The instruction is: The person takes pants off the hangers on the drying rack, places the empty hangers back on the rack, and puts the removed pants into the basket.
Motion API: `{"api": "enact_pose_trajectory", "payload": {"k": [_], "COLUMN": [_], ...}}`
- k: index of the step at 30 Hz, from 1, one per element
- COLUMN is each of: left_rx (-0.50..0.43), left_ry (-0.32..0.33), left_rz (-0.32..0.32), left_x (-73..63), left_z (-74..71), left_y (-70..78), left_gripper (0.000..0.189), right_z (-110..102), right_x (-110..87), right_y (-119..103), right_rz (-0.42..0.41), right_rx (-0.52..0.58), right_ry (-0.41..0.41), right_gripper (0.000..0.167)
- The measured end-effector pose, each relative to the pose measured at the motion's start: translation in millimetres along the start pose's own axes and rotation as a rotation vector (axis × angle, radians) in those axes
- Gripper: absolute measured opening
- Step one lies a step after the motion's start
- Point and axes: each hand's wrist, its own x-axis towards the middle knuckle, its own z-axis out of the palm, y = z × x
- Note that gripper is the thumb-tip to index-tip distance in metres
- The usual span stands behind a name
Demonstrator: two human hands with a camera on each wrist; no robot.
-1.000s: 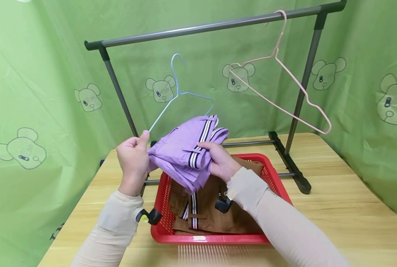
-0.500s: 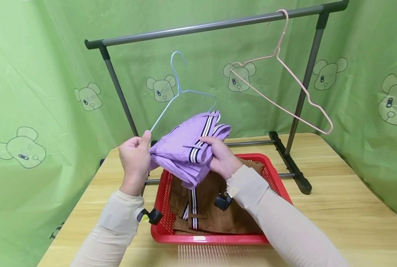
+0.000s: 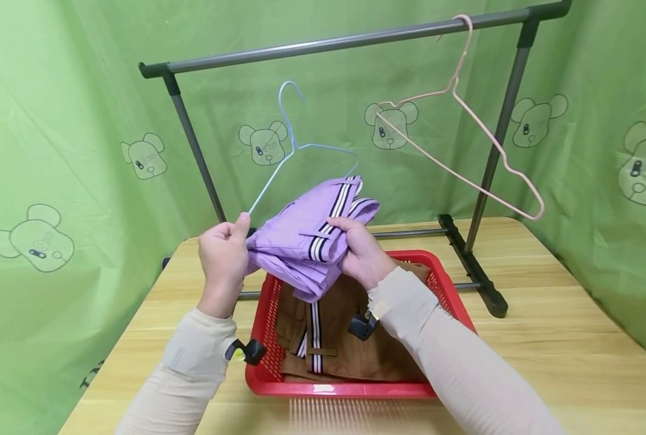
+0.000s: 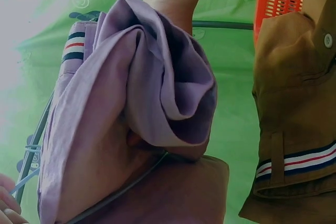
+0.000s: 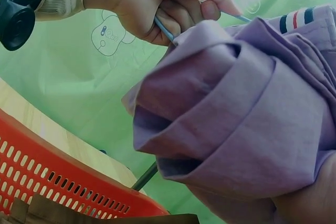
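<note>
In the head view, my left hand (image 3: pixel 222 257) grips the lower left corner of a light blue wire hanger (image 3: pixel 293 145), its thumb pointing up. Purple trousers (image 3: pixel 296 232) with a black-and-white striped waistband hang bunched and folded about the hanger's lower part, which they hide. My right hand (image 3: pixel 363 257) pinches the waistband, thumb on top and the other fingers behind the cloth. In the right wrist view, the left hand (image 5: pixel 181 17) curls round the blue wire beside the purple cloth (image 5: pixel 236 108). Open folds of the trousers (image 4: pixel 94 129) fill the left wrist view.
Below the hands, a red basket (image 3: pixel 350 389) holds brown trousers (image 3: pixel 366 359) with a striped waistband. Behind it stands a grey clothes rack (image 3: pixel 328 45) on the wooden table (image 3: pixel 551 338). A pink hanger (image 3: pixel 456 78) hangs from its right part. Green curtains surround the table.
Both hands have shifted slightly up and to the right, carrying the blue hanger and purple trousers along. Both grips look the same. Basket and pink hanger have stayed in place.
</note>
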Motion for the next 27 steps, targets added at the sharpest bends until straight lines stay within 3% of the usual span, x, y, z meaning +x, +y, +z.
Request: {"api": "enact_pose_trajectory", "payload": {"k": [15, 20, 27], "left_rx": [-0.002, -0.041, -0.04], "left_ry": [-0.038, -0.066, -0.062], "left_rz": [-0.041, -0.082, -0.083], "left_x": [-0.3, -0.9, 1.0], "left_z": [3.4, 4.8, 5.3], "left_y": [-5.3, -6.3, -7.9], "left_gripper": [0.041, 0.039, 0.039], "right_z": [-0.4, 0.0, 0.1], "right_x": [-2.2, -3.7, -2.7], "right_y": [-3.5, -6.2, -8.1], "right_rz": [-0.034, -0.043, -0.049], "right_rx": [-0.032, -0.05, -0.059], "right_ry": [-0.035, -0.068, -0.055], "right_gripper": [0.029, 0.031, 0.023]}}
